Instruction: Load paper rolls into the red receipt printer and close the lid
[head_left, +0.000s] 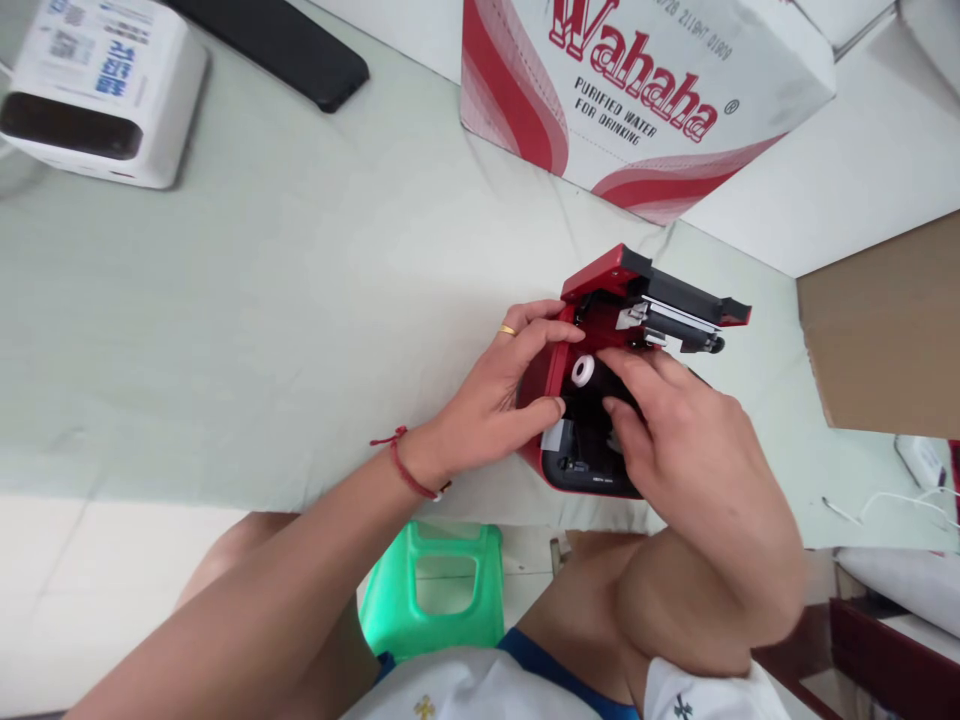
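A small red and black machine point(592, 492), which looks like a label printer, stands at the table's front edge with its lid point(679, 290) raised. My left hand point(499, 385) holds the left side wall, thumb and fingertips over its upper edge. Inside the open body lies a black roll with a white ring-shaped core end point(583, 371). My right hand point(686, 430) reaches in from the right, its thumb and fingers closed around the roll. Much of the roll and the right part of the interior are hidden by that hand.
Behind the machine stands a white and red water carton point(637, 110). A brown cardboard box point(885, 330) is at the right. At the far left are a white device point(161, 110) and a black phone-like slab point(285, 50). A green stool point(435, 590) stands below the table edge.
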